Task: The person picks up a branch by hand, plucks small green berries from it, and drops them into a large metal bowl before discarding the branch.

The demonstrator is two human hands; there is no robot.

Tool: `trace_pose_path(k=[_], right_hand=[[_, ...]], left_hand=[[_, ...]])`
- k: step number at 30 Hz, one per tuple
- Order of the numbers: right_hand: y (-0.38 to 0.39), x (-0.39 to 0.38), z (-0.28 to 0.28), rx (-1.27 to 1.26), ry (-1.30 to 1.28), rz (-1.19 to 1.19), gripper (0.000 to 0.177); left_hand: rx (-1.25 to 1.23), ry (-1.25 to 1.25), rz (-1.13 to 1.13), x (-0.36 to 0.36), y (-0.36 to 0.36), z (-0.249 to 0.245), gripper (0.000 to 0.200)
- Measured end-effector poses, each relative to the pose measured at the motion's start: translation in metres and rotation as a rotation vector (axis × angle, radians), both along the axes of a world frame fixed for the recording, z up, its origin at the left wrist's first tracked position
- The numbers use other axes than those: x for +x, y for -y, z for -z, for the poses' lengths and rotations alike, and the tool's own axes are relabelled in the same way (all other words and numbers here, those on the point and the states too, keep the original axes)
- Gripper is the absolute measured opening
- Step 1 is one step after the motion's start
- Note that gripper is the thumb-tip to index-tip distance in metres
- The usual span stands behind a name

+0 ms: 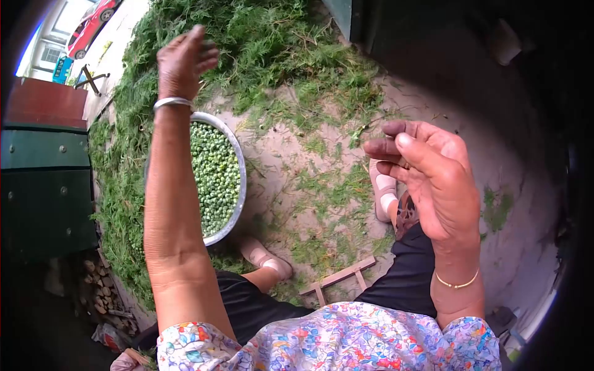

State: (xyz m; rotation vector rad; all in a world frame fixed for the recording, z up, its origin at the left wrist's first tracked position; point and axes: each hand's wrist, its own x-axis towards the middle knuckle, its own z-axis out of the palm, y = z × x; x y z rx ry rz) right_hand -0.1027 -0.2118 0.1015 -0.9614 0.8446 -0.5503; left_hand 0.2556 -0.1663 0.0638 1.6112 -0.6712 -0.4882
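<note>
My left hand point(185, 60) is stretched out past a metal basin point(242, 167), above a pile of feathery green plants point(247, 37). Its fingers are extended and I see nothing in it. The basin stands on the ground, full of small round green pods or fruits point(216, 176); my left forearm hides part of it. On the right, my right hand point(436, 176) is raised over the ground, palm partly showing. Its fingers are loosely bent and slightly apart, the thumb crossing in front of them, with nothing visible in the grasp. The fingertips look dark-stained.
Loose green sprigs point(328, 185) litter the ground between my feet. A small wooden frame point(339, 276) lies near my legs. Dark green panels point(46, 191) stand at the left, with stacked firewood point(99, 287) below. A red car point(91, 28) is parked in the distance.
</note>
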Motion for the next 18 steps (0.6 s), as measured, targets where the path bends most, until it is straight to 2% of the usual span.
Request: trace_pose_path(k=[1,4,7,9,10,11,12,14,16,18], right_hand=[[0.002,-0.006,-0.006,0.018,0.017,-0.025,0.026],[0.022,-0.03,-0.02,-0.009,-0.016,-0.086,0.028],[0.059,-0.06,0.009,-0.097,-0.151,-0.113,0.028],[0.079,-0.078,0.055,-0.119,-0.321,-0.058,0.029],[0.087,-0.083,0.086,-0.11,-0.387,-0.03,0.028],[0.093,-0.089,0.12,-0.06,-0.432,0.014,0.027],[0.095,-0.095,0.153,-0.003,-0.481,0.068,0.025],[0.097,-0.108,0.209,0.23,-0.469,0.136,0.022],[0.09,-0.114,0.251,0.305,-0.485,0.152,0.021],[0.083,-0.118,0.279,0.383,-0.497,0.164,0.02]], left_hand=[[0.004,-0.092,-0.002,-0.019,-0.001,0.043,0.019],[0.368,-0.248,0.08,-0.072,-0.026,0.169,0.016],[0.54,-0.141,0.129,-0.108,-0.047,0.268,0.01],[0.578,0.121,0.183,-0.119,-0.056,0.313,0.016],[0.59,0.208,0.181,-0.12,-0.055,0.329,0.019],[0.585,0.377,0.203,-0.123,-0.05,0.324,0.023],[0.602,0.374,0.214,-0.121,-0.046,0.333,0.023],[0.536,0.525,0.146,-0.121,-0.031,0.352,0.023],[0.589,0.473,0.208,-0.116,-0.016,0.357,0.017],[0.676,0.612,0.183,-0.109,-0.004,0.375,0.013]])
